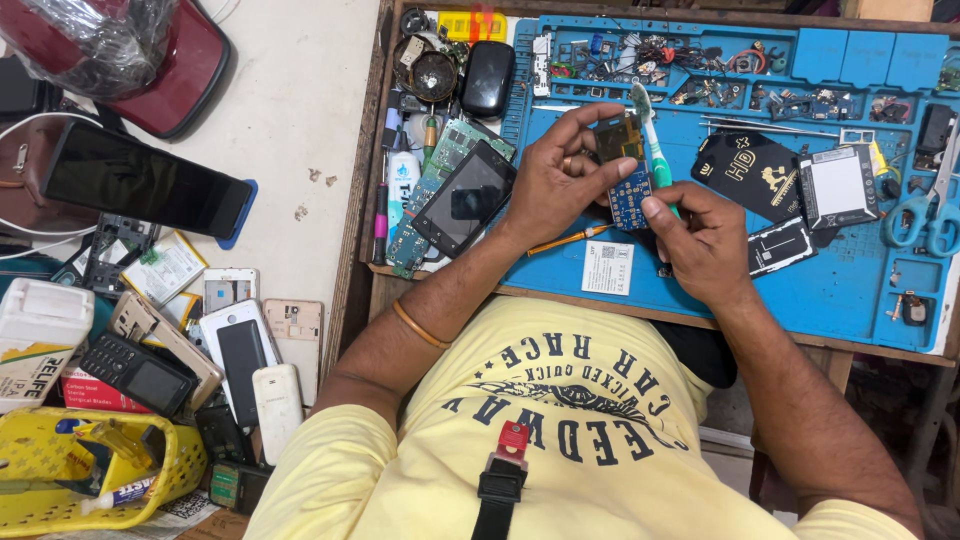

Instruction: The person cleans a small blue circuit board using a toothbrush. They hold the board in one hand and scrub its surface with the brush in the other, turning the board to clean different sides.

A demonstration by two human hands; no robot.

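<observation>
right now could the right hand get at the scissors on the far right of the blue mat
Probably not without letting go first. The right hand is gripping the green toothbrush against the small circuit board. The path to the scissors looks open, over flat black parts.

Over the blue silicone work mat [850,290] on the bench, the left hand [560,180] and right hand [700,240] meet around a small blue circuit board [630,200]; a green-and-white toothbrush [648,130] stands between them; a black touchscreen phone [465,198] lies left of the mat; blue-handled scissors [925,215] lie far right; a white paper label [608,267] sits just below the hands.
</observation>
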